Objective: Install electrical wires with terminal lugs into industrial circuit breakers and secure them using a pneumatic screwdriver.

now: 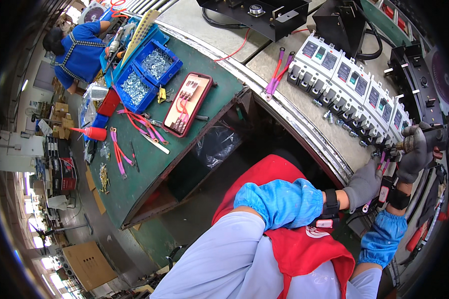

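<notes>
1. The right hand [416, 153], in a matte grey glove, curls around a dark, rounded tool [438, 137].
2. The left hand [360, 185], likewise gloved, nears purple-sleeved leads [383, 163]; its grip I cannot tell.
3. Boxy white breakers [353, 82] stand in a row on the desk [329, 134].

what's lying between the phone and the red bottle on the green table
In the head view, a loose bunch of red wires with pinkish ends lies on the green table between the phone and the red bottle.
</notes>
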`<state>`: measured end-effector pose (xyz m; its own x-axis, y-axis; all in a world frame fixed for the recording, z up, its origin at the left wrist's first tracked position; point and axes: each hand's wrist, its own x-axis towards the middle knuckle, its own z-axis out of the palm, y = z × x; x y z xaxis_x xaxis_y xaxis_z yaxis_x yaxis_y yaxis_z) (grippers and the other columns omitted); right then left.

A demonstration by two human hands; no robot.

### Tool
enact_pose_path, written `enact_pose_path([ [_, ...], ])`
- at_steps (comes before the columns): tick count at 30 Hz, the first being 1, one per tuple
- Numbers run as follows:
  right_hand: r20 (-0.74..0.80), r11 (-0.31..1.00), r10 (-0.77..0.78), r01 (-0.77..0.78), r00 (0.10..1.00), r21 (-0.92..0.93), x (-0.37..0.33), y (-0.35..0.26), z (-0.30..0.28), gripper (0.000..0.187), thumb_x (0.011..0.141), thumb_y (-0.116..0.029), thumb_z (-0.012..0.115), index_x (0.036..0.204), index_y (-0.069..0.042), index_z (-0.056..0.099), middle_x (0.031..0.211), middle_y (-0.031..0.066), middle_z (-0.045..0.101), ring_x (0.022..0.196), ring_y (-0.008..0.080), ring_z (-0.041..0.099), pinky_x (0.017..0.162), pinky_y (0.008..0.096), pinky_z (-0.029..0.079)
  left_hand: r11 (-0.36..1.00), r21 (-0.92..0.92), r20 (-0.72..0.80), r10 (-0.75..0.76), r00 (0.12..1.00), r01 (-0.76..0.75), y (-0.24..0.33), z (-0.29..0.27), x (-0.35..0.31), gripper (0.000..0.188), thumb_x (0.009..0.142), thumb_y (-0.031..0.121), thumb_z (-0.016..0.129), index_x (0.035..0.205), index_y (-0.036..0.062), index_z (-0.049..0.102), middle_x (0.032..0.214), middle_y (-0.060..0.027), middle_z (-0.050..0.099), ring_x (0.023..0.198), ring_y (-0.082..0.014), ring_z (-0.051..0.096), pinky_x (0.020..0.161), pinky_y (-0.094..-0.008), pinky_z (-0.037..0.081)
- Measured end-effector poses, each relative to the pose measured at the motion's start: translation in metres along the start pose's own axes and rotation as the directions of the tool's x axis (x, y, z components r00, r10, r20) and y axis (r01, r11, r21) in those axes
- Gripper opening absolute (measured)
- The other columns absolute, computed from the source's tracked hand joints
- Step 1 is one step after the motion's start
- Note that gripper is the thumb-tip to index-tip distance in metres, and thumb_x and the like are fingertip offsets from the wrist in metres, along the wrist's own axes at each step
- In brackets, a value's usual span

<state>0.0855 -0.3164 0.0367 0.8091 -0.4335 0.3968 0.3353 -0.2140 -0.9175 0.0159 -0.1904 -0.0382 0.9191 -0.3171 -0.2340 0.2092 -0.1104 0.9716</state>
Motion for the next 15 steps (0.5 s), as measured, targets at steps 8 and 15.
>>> enact_pose_path([
  [8, 0.070, 0.999, 0.013, -0.016, 0.997, 0.046, -0.014, -0.009, 0.011, 0.016, 0.085, -0.014, 0.061, 0.094, -0.002, 0.060, 0.074, 0.0033, 0.059, 0.061, 0.0093, 0.055, 0.054, 0.0263, 0.045, 0.988, -0.155, 0.101, 0.040, 0.994, -0.024, -0.002, -0.015, 0.001, 0.043, 0.095, 0.041, 0.047, 0.102, -0.0003, 0.058, 0.086, -0.0224, 0.063, 0.080, -0.0379, 0.061, 0.071, -0.0456, 0.048],
  [15, 0.096, 0.956, -0.262, 0.272, 0.960, -0.108, 0.002, -0.007, 0.007, 0.007, 0.075, -0.010, 0.070, 0.075, -0.007, 0.064, 0.068, 0.0012, 0.059, 0.060, 0.0123, 0.058, 0.052, 0.0286, 0.046, 0.987, -0.153, 0.158, -0.026, 0.987, 0.050, 0.015, -0.020, -0.002, 0.028, 0.096, 0.025, 0.052, 0.094, -0.0021, 0.058, 0.063, -0.0069, 0.055, 0.049, -0.0122, 0.052, 0.045, -0.0306, 0.042],
])
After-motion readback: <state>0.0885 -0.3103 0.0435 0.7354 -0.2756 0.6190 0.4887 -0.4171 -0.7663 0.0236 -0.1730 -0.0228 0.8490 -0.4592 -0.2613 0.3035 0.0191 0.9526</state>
